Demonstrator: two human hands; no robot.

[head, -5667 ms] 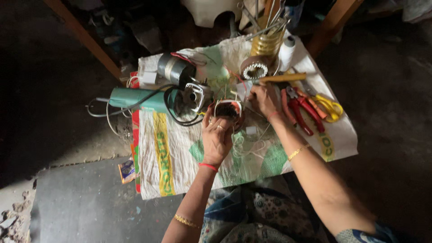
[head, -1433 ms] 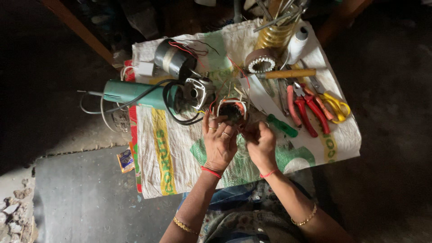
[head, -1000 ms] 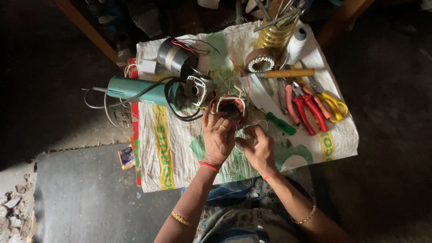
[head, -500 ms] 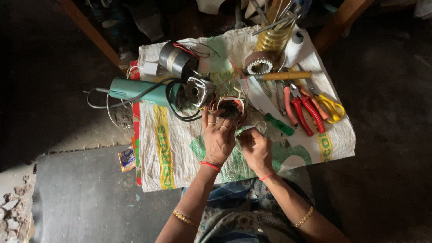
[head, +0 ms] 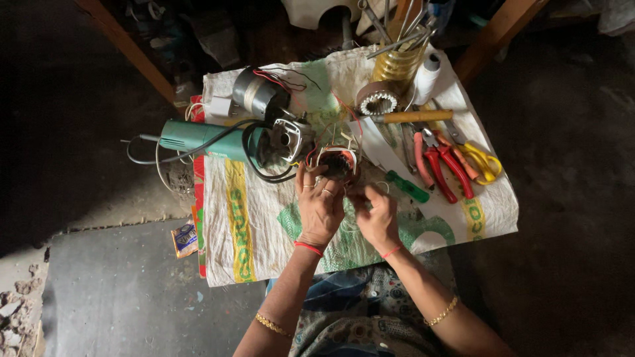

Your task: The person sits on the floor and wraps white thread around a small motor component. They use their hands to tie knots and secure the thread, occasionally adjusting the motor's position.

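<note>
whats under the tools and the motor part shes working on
A white woven sack with green and yellow print is spread flat under the wound stator, the pliers, the scissors and the green grinder. What lies beneath the sack is covered.

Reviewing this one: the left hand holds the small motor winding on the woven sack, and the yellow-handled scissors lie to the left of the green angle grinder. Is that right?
Not quite. The head view shows the yellow-handled scissors at the far right of the woven sack, beside the red pliers; the green angle grinder lies on the opposite, left side. The left hand does hold the small motor winding.
</note>
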